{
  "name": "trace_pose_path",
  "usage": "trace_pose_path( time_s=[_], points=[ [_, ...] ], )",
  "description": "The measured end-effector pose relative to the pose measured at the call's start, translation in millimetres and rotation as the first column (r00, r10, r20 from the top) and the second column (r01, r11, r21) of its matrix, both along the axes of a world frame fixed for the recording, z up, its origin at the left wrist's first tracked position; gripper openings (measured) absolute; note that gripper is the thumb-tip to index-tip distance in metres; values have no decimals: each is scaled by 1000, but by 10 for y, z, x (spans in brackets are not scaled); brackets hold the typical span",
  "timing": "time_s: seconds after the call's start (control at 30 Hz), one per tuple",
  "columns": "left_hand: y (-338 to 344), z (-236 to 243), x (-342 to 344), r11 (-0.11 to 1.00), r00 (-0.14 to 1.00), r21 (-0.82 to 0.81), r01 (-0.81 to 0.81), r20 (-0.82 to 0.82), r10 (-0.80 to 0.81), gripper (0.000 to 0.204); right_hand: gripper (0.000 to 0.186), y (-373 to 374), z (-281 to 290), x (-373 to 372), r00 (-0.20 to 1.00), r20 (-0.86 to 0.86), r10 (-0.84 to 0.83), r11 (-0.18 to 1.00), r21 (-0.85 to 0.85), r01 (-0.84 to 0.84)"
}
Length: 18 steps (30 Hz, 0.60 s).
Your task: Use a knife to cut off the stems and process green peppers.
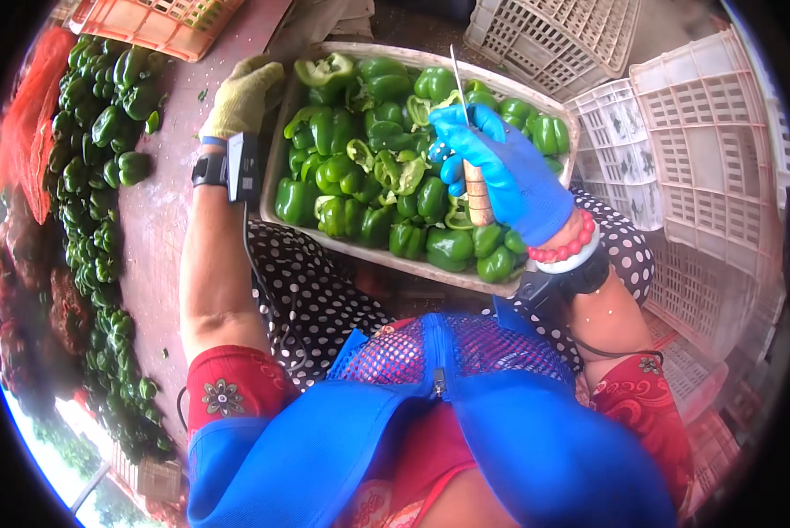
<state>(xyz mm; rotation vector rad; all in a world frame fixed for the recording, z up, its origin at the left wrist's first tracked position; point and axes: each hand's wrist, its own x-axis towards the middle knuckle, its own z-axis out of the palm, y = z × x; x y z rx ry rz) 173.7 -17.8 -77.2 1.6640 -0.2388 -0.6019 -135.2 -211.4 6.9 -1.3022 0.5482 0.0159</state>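
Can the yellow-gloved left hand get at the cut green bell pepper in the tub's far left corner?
Probably yes: the left hand is beside that corner of the tub, near the cut green bell pepper; only the rim seems between.

And there at one o'clock, the blue-gloved right hand (503,172) is covering the middle of the knife (477,195), while over toward eleven the left hand (243,99) curls in its pale glove so that its fingertips can't be made out! Down in the tub (564,90), the upper green peppers (333,174) hide those beneath and the bottom too, and the orange crate (161,25) near eleven is sliced by the top edge. Round the rim, the red mesh (44,123) blurs at ten, the sacks (27,304) smear at nine, their contents unclear.
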Motion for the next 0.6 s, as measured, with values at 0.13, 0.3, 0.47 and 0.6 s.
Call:
trace_pose_path(
  time_s=[0.13, 0.3, 0.47, 0.6],
  points=[
    [23, -58, -30, 933, 954, 333, 141, 206, -217, 55, 37, 66, -200, 70, 999, 12, -47, 983, 179, 44],
    [-387, -244, -380, 561, 734, 828, -10, 387, -558, 83, 35, 92, -234, 65, 997, -43, -60, 985, 161, 66],
    [-566, -154, -669, 463, 745, 885, -44, 337, -575, 77, 30, 4, -259, 10, 994, -45, -97, 980, 168, 103],
    [-474, -362, -526, 501, 517, 846, -182, 515, -683, 72, 30, 11, -168, 16, 998, -25, -52, 985, 161, 55]
  ],
)
